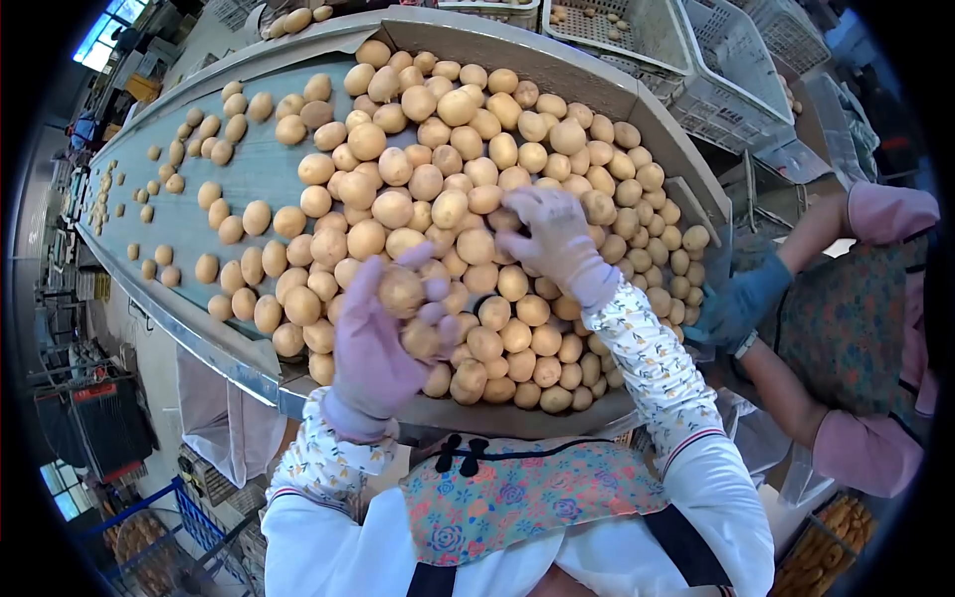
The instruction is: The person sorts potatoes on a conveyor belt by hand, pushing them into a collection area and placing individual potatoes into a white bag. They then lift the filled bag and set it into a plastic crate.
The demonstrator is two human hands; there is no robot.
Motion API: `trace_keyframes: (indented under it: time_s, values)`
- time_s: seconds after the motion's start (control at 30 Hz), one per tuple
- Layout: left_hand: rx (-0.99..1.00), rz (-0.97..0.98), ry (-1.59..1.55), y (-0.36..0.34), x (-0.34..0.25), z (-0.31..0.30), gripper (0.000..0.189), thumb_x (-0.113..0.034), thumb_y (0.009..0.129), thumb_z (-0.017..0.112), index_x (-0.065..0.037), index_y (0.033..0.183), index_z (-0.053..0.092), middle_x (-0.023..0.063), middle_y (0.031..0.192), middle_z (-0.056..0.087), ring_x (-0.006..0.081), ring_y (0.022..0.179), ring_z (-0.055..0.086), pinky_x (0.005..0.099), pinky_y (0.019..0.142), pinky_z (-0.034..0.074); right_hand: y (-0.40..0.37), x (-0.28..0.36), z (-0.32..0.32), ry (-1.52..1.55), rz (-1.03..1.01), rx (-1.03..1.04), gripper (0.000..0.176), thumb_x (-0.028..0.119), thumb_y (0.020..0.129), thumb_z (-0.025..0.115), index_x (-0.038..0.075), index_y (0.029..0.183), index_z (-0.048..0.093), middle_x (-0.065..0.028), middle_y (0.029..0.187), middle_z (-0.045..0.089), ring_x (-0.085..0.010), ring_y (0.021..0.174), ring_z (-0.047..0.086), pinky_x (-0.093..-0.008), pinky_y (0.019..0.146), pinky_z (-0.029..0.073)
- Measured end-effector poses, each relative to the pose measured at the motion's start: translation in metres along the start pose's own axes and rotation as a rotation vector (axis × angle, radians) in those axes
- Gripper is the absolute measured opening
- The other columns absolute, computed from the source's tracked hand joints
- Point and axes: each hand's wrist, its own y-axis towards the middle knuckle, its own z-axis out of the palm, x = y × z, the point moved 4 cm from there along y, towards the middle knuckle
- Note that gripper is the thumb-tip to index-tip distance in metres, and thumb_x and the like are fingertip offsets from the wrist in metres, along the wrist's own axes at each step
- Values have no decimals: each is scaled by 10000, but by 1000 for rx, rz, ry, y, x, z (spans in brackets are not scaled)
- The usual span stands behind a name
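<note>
Head view.
- Left hand (373,343), pink glove, lower centre of frame: fingers curled partway round held potatoes (402,291), at least two, lifted just above potato heap (468,179).
- Right hand (552,239), centre of frame: fingers spread, palm down on heap. Cannot tell if it grips anything.
- Conveyor belt (264,164) runs to upper left, with scattered potatoes.
- Co-worker's blue-gloved hand (741,298) at right edge of heap.
- Risks: loose left grip on two potatoes, so one may slip. Crowded heap at near rim may spill. Hands near each other at right may collide.
</note>
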Motion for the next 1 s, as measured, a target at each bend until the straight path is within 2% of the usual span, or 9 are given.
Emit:
trace_keyframes:
  time_s: [0.03, 0.1, 0.27, 0.43, 0.57, 0.7, 0.83, 0.93, 1.0]
  values:
    - [-161, 62, 80, -2, -6, 7, 537, -503, 1043, 519, -74, 1357, 593, 67, 969, 635, 130, 708, 564, 282, 667, 488, 20, 16, -6, 35, -32, -58, 349, 198, 842, 730, 145, 1187, 715, -91, 1323, 658, -301, 1150, 649, -450, 969, 488]
    - [-161, 78, 109, -1, -10, 4, 515, -522, 1037, 520, -79, 1277, 628, 47, 909, 626, 110, 651, 541, 259, 620, 474, 59, 35, -1, -20, -111, -86, 300, 146, 843, 697, 120, 1141, 725, -95, 1295, 672, -290, 1124, 662, -438, 955, 495]
    - [-337, 26, 56, -3, 5, 5, 480, -552, 1018, 529, -96, 1106, 653, 22, 843, 619, 104, 650, 562, 246, 601, 496, 143, 15, 55, -391, 38, 477, 385, 121, 814, 668, 12, 1181, 701, -188, 1256, 676, -321, 1110, 682, -419, 944, 541]
    - [-374, 69, -87, -12, 10, -19, 457, -525, 996, 586, -85, 1097, 654, 66, 1045, 670, 131, 784, 612, 256, 661, 535, 157, 39, 23, -309, 112, 738, 582, 237, 757, 730, -55, 1253, 641, -248, 1312, 636, -372, 1207, 649, -413, 962, 556]
    - [-361, 114, -78, -29, 14, -28, 454, -508, 985, 602, -78, 1120, 658, 104, 1197, 679, 150, 850, 629, 270, 693, 545, 139, 42, 22, -236, 102, 720, 626, 226, 761, 737, 58, 1345, 589, -219, 1268, 653, -388, 1188, 638, -448, 945, 546]
    - [-355, 114, -92, -33, 22, -48, 471, -512, 986, 583, -87, 1170, 666, 130, 1306, 665, 174, 917, 643, 287, 717, 551, 90, -5, 28, 393, 267, 372, 575, 171, 794, 762, 39, 1319, 569, -90, 1094, 658, -214, 1048, 636, -357, 894, 535]
    - [-318, 60, -95, -25, 36, -53, 540, -534, 1000, 518, -109, 1309, 646, 152, 1421, 611, 222, 1026, 652, 327, 799, 564, 33, 16, -8, 1207, 320, 301, 659, 132, 853, 774, -5, 1432, 492, -43, 1219, 583, -116, 1093, 582, -277, 947, 510]
    - [-196, -2, -73, -15, 42, -39, 530, -493, 1037, 470, -110, 1391, 564, 152, 1484, 544, 276, 1272, 603, 383, 928, 558, 5, 61, -34, 1395, 483, 250, 664, 106, 895, 755, -22, 1475, 458, -56, 1280, 576, -134, 1166, 583, -299, 998, 502]
    - [-41, 104, 259, -9, 49, -36, 592, -485, 1041, 455, -131, 1516, 463, 146, 1527, 494, 303, 1343, 558, 437, 992, 530, -9, 65, -36, 1388, 466, 232, 667, 117, 914, 750, -23, 1490, 445, -67, 1312, 572, -145, 1202, 581, -312, 1017, 499]
